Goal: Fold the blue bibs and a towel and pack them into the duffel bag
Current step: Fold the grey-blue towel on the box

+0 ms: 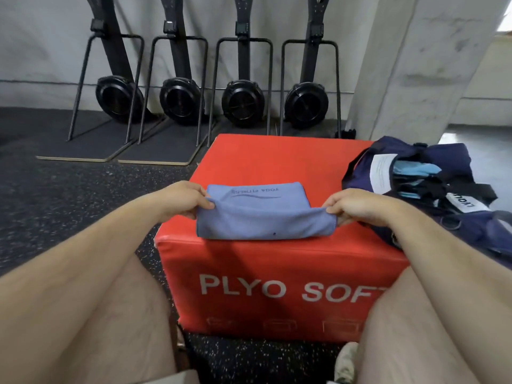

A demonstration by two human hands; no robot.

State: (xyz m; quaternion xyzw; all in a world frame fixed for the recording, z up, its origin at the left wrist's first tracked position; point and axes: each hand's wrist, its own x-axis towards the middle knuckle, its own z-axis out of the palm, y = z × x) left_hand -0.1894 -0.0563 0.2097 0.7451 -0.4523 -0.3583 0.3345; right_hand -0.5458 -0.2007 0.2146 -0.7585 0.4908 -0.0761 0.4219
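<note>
A blue-grey towel (260,214) printed with "YOGA FITNESS" lies partly folded on top of the red plyo box (277,159). My left hand (180,200) pinches the towel's left edge. My right hand (357,206) pinches its right edge, and the held layer is lifted a little over the part lying flat. The navy duffel bag (432,151) sits open on the box's right side, just right of my right hand. Light blue bibs (415,169) show inside its opening, with black straps across them.
Several black fan machines (241,103) on stands line the wall behind the box. A concrete pillar (415,65) rises at the back right. Speckled rubber floor (83,195) surrounds the box. My bare knees fill the bottom corners.
</note>
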